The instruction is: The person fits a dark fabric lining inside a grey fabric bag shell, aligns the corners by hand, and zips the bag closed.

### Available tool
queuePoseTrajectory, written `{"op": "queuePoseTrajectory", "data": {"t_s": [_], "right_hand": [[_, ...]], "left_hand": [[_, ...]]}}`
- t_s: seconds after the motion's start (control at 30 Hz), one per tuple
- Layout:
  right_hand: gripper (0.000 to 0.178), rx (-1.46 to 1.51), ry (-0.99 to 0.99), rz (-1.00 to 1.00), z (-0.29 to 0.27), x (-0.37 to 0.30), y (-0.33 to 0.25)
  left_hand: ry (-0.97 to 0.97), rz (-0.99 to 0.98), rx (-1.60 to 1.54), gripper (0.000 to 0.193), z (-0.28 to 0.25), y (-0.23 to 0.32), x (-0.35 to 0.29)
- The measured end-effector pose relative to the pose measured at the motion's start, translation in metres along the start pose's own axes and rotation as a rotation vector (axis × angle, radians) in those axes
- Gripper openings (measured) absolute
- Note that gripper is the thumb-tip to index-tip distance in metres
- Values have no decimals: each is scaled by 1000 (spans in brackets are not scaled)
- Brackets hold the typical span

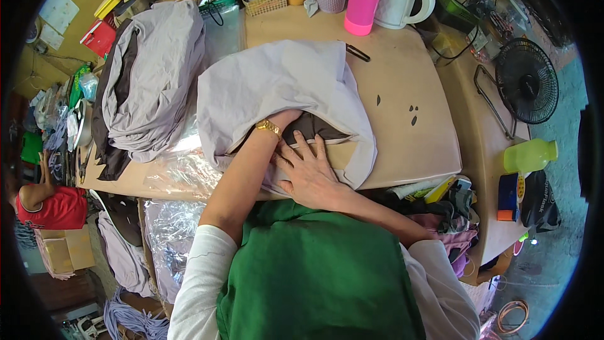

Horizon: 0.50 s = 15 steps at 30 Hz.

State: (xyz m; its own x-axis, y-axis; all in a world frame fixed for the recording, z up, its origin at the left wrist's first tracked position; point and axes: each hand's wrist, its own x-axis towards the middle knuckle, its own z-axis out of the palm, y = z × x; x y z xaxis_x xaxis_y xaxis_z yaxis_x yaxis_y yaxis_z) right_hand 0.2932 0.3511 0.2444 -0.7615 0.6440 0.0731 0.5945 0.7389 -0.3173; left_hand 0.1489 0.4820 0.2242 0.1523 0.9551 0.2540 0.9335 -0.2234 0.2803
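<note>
The step in hand appears to be sorting out the inside of a pale grey cloth piece with a dark brown lining (277, 75), spread on the tan tabletop (415, 82) in front of the person. The left hand (289, 116) is mostly hidden inside its opening, so I cannot tell its grip; the right hand (307, 175) lies palm down, fingers spread, clasping nothing, its fingertips over the lining. The next move probably calls for smoothing or drawing out the inner layer with both hands. Folds block the view inside. A slim black tool (357, 52) lies at the far edge, crinkled clear plastic (185, 173) at the left, near a heap of grey and dark cloth (160, 69); a pink bottle with a teal lid (363, 6) stands behind.
</note>
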Motion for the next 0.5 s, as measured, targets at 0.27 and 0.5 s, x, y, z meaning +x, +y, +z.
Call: {"op": "queuePoseTrajectory", "data": {"t_s": [0.27,0.5], "right_hand": [[67,-15,-86,120,-6,-1,13],[72,41,17,75,-17,-5,17]], "left_hand": [[-145,257,-42,28,-36,31,-73],[328,-364,172,40,-117,3,-165]]}}
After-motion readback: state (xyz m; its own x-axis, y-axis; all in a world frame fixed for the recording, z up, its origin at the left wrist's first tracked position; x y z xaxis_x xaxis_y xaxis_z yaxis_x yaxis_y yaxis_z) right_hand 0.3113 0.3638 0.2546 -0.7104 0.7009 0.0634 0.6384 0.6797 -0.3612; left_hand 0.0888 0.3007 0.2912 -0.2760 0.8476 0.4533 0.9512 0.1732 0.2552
